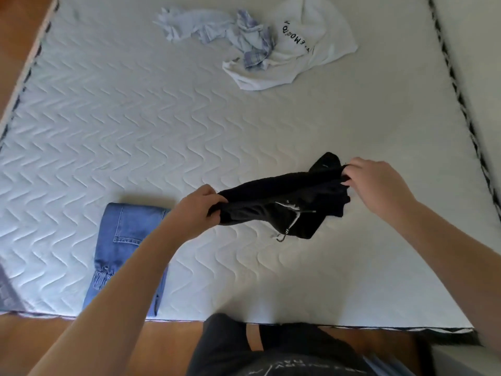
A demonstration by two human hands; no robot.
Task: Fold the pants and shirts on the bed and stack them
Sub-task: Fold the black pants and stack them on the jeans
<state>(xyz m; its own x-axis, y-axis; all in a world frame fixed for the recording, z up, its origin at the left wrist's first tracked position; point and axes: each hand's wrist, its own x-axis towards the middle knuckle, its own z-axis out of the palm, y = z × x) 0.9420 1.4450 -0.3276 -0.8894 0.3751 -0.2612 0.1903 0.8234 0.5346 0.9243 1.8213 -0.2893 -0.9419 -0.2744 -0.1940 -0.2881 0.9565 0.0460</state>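
Both hands hold black drawstring shorts (282,204) above the quilted mattress (135,118): left hand (198,210) grips one end, right hand (376,183) pinches the other. Folded jeans (127,240) lie left of the shorts; a crumpled plaid shirt (230,33) and white T-shirt (306,47) lie beyond them.

Bare mattress (135,126) lies open mid-bed; folded jeans (122,240) near-left, crumpled white shirt (306,50) and plaid garment (217,29) far side.
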